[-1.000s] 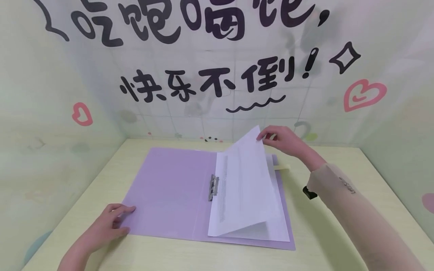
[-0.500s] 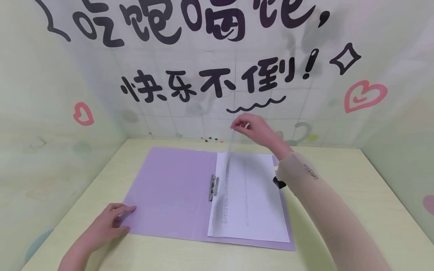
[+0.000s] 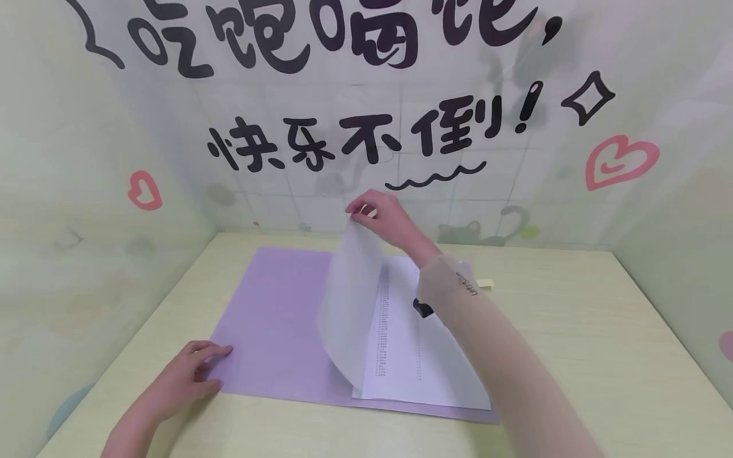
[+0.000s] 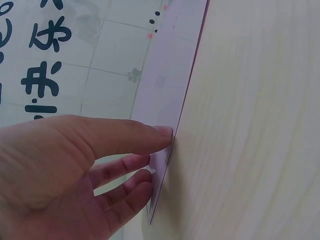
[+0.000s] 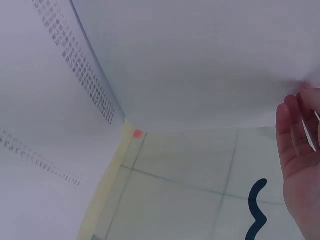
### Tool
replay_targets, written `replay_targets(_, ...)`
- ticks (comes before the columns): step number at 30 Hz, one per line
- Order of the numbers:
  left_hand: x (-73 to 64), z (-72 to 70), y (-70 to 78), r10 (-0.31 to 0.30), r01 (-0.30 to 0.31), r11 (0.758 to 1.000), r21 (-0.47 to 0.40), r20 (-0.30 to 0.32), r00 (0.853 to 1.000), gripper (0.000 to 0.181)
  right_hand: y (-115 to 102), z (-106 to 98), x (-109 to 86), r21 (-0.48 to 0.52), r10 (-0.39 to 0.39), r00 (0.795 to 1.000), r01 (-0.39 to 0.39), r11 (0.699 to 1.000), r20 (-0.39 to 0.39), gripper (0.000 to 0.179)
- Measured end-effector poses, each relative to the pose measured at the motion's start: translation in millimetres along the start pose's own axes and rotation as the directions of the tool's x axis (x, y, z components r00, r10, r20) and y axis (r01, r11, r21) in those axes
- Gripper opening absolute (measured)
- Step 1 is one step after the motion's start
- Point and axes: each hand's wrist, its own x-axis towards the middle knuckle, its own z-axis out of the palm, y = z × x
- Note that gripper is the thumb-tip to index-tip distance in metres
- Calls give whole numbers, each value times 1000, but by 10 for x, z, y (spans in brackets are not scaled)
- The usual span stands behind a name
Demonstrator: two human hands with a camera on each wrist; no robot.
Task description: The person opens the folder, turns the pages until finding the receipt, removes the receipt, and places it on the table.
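Note:
An open purple folder lies flat on the pale wooden table, with a stack of printed white sheets on its right half. My right hand pinches the far corner of the top sheet and holds it lifted and curled over toward the left. In the right wrist view that sheet fills the top, with my fingers at its edge. My left hand rests with straight fingers on the folder's near left corner.
Pale green walls with black characters and pink hearts close in the table on three sides. A small yellowish note sticks out beside the folder's right edge. A black band shows at my right wrist.
My right hand has carried the top sheet's corner up and leftward, from the folder's right side to past its spine. The left hand has stayed on the folder's corner.

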Motion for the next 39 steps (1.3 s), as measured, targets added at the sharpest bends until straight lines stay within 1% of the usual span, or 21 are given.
replay_targets(3,3,1,14,1,-1,1000,-4,-1,1000,54,-6,116,35,18,6,1000,-7,1000,30,22)
replay_targets(8,11,7,33,15,-15,1000,-13,-8,1000,55,-34,297,49,37,37,996,-40,999,85,34)
replay_targets(12,18,13,45,20,-20,1000,-22,-10,1000,56,-48,446,40,27,44,991,-48,998,127,44)
replay_targets(15,25,12,55,17,-17,999,-35,-6,1000,56,-37,570,35,12,46,987,-49,999,156,50)
replay_targets(18,32,5,65,14,-14,999,-38,-3,1000,55,-13,705,26,-16,69,980,-67,998,185,58)
replay_targets(24,30,-3,74,27,-27,999,-36,-9,1000,54,47,976,-16,-80,103,964,-86,993,245,74)
replay_targets(29,10,-1,50,39,-40,999,-25,-24,999,53,88,1177,-45,-135,110,958,-76,988,264,75)
replay_targets(33,-9,2,39,32,-32,999,-16,-27,999,51,121,1334,-77,-174,118,950,-69,982,291,74)
replay_targets(36,-18,3,46,25,-25,1000,-16,-26,999,51,125,1409,-115,-199,122,940,-59,978,318,74)
replay_targets(39,-18,4,52,25,-25,1000,-5,-27,999,52,126,1448,-145,-242,142,929,-60,968,341,74)
